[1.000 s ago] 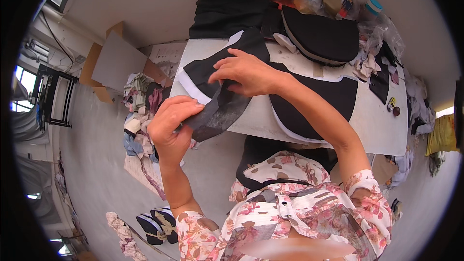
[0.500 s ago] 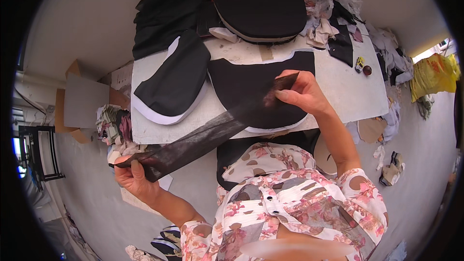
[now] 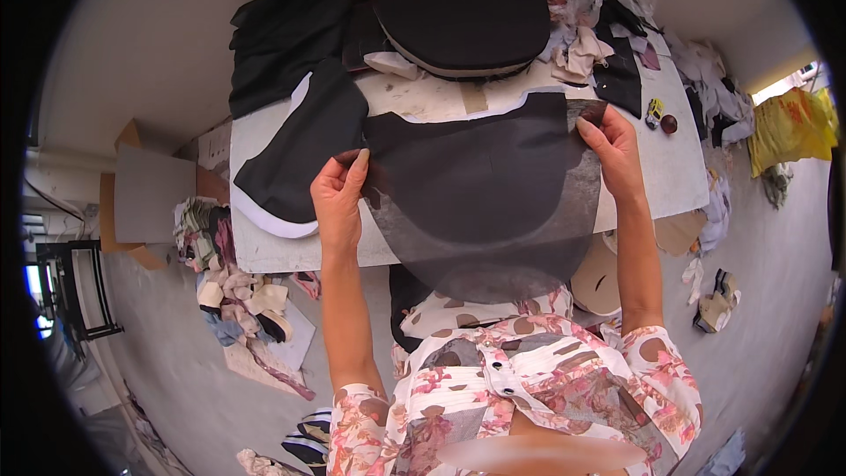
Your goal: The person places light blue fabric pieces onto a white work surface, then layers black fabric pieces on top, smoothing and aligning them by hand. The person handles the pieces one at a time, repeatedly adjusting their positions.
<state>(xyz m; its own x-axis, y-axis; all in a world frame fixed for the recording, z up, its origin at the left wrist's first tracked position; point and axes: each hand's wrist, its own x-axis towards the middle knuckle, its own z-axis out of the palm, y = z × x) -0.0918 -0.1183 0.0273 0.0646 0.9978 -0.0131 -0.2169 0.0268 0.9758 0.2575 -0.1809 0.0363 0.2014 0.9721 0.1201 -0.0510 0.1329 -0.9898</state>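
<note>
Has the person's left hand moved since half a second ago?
Yes. Against the white table, the left hand has moved rightward and forward: from outside the table's near left corner to over its top, pinching the sheer black cloth.

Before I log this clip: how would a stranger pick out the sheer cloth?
Start at the white table. Over its near edge, the left hand and right hand hold the sheer cloth spread between them, pinched near its upper corners. Unlike the opaque black panel behind it, it is see-through: the panel's curved edge shows through.
</note>
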